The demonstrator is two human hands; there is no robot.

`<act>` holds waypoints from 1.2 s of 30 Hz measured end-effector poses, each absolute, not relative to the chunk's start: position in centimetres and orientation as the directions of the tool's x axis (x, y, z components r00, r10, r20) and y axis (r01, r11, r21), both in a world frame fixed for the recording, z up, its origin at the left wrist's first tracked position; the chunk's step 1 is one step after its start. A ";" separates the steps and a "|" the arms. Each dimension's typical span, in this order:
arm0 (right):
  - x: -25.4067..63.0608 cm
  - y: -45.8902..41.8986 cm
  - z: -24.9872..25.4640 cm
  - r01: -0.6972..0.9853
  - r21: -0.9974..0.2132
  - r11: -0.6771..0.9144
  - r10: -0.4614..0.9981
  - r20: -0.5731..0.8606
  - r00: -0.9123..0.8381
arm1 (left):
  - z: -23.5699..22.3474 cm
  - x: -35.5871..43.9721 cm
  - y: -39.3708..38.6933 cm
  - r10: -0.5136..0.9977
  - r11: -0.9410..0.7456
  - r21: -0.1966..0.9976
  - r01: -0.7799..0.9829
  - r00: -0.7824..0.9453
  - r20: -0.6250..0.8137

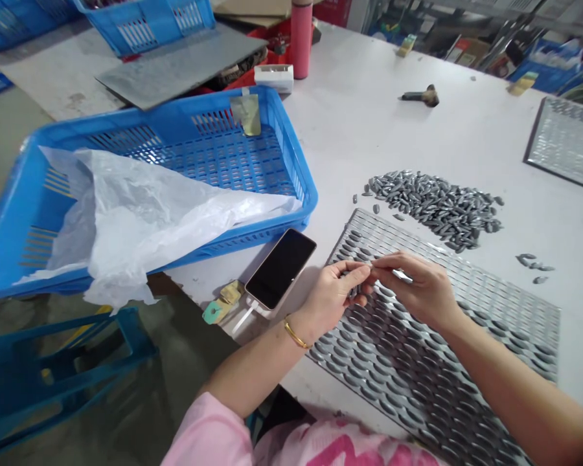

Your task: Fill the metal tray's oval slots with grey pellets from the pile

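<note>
Our left hand [328, 301] and right hand [420, 291] meet above a perforated metal tray [510, 288], fingertips almost touching. The right grip is clenched in a pinch on a small shiny metal piece [402, 276], held over the tray. We cannot tell whether the left grip holds anything. Rows of grey pellets [393, 343] sit in the tray's slots, and a loose pile [434, 207] lies at 1 o'clock on the counter [350, 129]. Working low and close keeps such small pieces steady. A phone [280, 268] rests at 9 o'clock.
</note>
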State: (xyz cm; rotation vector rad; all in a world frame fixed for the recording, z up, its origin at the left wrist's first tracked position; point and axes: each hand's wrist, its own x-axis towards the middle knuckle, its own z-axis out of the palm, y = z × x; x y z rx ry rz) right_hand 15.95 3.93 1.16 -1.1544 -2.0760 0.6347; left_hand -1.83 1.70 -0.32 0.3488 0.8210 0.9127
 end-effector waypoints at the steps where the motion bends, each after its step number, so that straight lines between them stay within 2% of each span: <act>1: 16.0 3.7 1.1 0.546 -0.673 0.499 0.863 0.327 -0.386 | -0.3 -1.8 1.6 0.810 0.583 0.597 -0.551 0.338 -0.480; 9: 16.1 3.9 1.0 0.575 -0.563 0.593 0.802 0.357 -0.478 | -0.9 -1.4 1.6 0.812 0.577 0.621 -0.530 0.289 -0.508; 14: 17.9 7.2 -1.3 0.738 -0.538 0.408 0.912 0.283 -0.298 | -0.3 -1.8 2.0 0.800 0.560 0.555 -0.615 0.225 -0.557; 16: 18.4 8.6 -2.3 0.779 -0.500 0.379 0.925 0.244 -0.293 | -0.1 -1.9 2.1 0.797 0.550 0.544 -0.633 0.205 -0.568; 22: 18.1 10.5 -3.3 0.799 -0.390 0.458 0.888 0.156 -0.433 | 0.0 -1.9 2.0 0.790 0.573 0.550 -0.607 0.231 -0.569; 36: 18.1 10.5 -3.7 0.805 -0.193 0.561 0.825 0.208 -0.526 | -0.5 -1.9 1.9 0.820 0.542 0.561 -0.626 0.249 -0.515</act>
